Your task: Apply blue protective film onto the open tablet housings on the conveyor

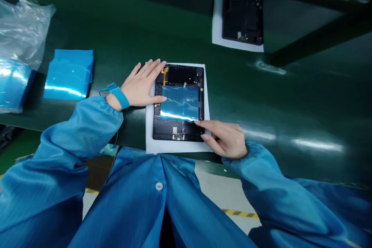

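Note:
An opened tablet housing, with its circuit parts showing, lies on a white sheet. A shiny blue film covers the middle of the housing. My left hand is spread flat over the housing's left edge, its thumb reaching to the film's left side. At the film's lower right corner is the index fingertip of my right hand. That hand's thumb sits lower, by the housing's right edge and apart from the index finger, with the other fingers curled. Nothing shows between them.
To the left lie a stack of blue film sheets, another blue stack and a clear plastic bag. A second tablet housing rests on white sheet at the back right. A dark bar slants across the right.

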`<state>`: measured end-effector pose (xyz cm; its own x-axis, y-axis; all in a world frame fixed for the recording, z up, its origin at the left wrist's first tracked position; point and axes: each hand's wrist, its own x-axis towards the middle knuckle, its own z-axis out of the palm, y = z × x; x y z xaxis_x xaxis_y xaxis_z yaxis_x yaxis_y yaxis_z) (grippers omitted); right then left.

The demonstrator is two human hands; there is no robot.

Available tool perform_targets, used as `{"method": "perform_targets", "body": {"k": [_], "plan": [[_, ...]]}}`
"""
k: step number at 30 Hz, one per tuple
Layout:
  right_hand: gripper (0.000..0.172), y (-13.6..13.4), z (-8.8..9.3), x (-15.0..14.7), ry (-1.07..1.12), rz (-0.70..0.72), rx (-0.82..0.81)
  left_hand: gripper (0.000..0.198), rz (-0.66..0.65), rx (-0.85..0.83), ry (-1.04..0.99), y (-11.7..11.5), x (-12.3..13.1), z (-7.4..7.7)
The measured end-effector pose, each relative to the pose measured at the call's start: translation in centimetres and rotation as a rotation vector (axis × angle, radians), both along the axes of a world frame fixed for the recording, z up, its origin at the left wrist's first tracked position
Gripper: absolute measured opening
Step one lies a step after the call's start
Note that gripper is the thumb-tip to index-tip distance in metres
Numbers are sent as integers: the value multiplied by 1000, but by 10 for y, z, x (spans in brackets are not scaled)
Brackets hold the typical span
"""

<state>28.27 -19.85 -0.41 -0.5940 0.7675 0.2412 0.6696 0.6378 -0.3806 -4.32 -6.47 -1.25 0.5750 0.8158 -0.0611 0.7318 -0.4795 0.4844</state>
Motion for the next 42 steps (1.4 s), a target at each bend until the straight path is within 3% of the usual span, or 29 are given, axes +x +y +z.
{"method": "perform_targets", "body": {"k": [4, 6, 9, 11, 15, 18, 21, 23, 27, 31, 34, 36, 39, 42], "plan": [[29, 6, -9, -10, 124, -386, -30, 93, 156, 34, -29, 16, 25, 19], [31, 9, -16, -15, 132, -471, 5, 74, 223, 82, 25, 26, 46, 25], [38, 11, -25, -18, 33, -500, 92, 49, 170, 125, 177, 41, 71, 24], [41, 9, -31, -20, -46, -484, 147, 43, 111, 125, 246, 49, 78, 21], [40, 2, -36, -25, -114, -448, 187, 36, 49, 83, 318, 59, 73, 19], [42, -1, -37, -28, -69, -456, 169, 28, -8, 106, 335, 60, 63, 26], [54, 2, -32, -26, 91, -539, 52, 29, -12, 169, 323, 55, 52, 39], [54, 8, -28, -23, 222, -555, -136, 32, 25, 227, 298, 52, 43, 49], [44, 31, -20, -23, 319, -432, -448, 32, 173, 349, 210, 56, 24, 69], [50, 79, -19, -40, 323, -445, -419, 38, 435, 469, 37, 64, 2, 80], [44, 143, -20, -65, 306, -510, -365, 48, 586, 570, -140, 59, -9, 72], [42, 197, -21, -84, 281, -575, -339, 43, 557, 562, -203, 49, -10, 56], [38, 278, -19, -114, 240, -696, -324, 32, 375, 432, -160, 33, -2, 26], [35, 336, -16, -135, 196, -784, -326, 31, 224, 320, -91, 24, 7, 2]]}}
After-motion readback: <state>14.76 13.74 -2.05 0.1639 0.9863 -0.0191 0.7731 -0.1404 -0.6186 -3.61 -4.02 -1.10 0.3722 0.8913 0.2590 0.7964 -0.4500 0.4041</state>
